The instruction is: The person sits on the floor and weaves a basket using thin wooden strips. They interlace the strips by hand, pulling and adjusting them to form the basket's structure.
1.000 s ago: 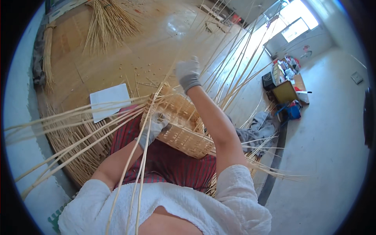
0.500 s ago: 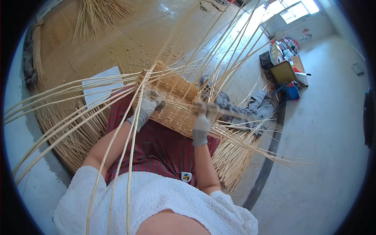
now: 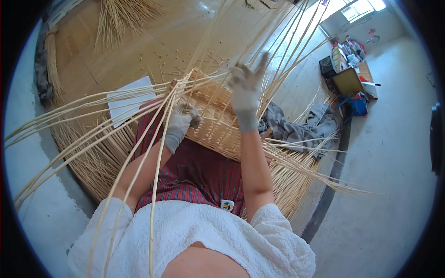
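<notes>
A part-woven wicker basket (image 3: 215, 136) of pale rods rests on my lap, over a red striped apron (image 3: 190, 178). My left hand (image 3: 180, 123), in a grey-white glove, is closed at the basket's near left edge, pinching a wicker rod there. Raised over the basket's far right side is my gloved right hand (image 3: 245, 90), fingers spread and slightly blurred, among the upright rods (image 3: 278, 76). I make out nothing in it. Long loose rods (image 3: 88, 97) fan out from the left corner, by a short wooden stake (image 3: 173, 84).
Bundles of rods lie at the left (image 3: 97, 157), right (image 3: 296, 178) and far left (image 3: 123, 23). A white board (image 3: 130, 99) is beyond my left arm. Grey cloth (image 3: 303, 125) lies to the right, with a cluttered table (image 3: 364, 74) farther off.
My right hand has left the basket's near right edge, moved up and away from me, and spread its fingers. My left hand stays at the near left edge.
</notes>
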Tool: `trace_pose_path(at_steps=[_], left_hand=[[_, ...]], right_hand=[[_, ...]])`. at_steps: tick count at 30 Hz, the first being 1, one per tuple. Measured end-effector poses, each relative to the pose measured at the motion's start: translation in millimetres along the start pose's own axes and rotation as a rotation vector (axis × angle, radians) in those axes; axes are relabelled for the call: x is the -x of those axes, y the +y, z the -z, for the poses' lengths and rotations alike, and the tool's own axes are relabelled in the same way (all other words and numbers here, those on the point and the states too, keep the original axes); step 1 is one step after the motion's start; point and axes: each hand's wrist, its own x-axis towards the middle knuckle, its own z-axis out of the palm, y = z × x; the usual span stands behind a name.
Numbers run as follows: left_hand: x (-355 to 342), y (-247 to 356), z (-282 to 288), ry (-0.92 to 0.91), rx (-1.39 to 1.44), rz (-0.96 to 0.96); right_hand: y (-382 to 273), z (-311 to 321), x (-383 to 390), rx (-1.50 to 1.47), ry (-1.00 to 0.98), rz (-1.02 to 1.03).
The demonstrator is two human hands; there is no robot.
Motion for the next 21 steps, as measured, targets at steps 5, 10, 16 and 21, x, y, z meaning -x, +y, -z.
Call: trace_pose_path(at_steps=[5,10,16,21], left_hand=[[24,17,-1,-0.113,-0.017,0.013],[53,53,-64,-0.302,-0.631,-0.231],[11,36,-86,-0.363,-0.857,0.148],[10,42,-95,-0.302,-0.832,0.222]], right_hand=[[49,100,149,-0.257,0.344,-0.141],[6,97,164,-0.067,0.461,-0.521],[20,85,94,0.756,0.077,0.105],[29,130,45,0.786,-0.077,0.226]])
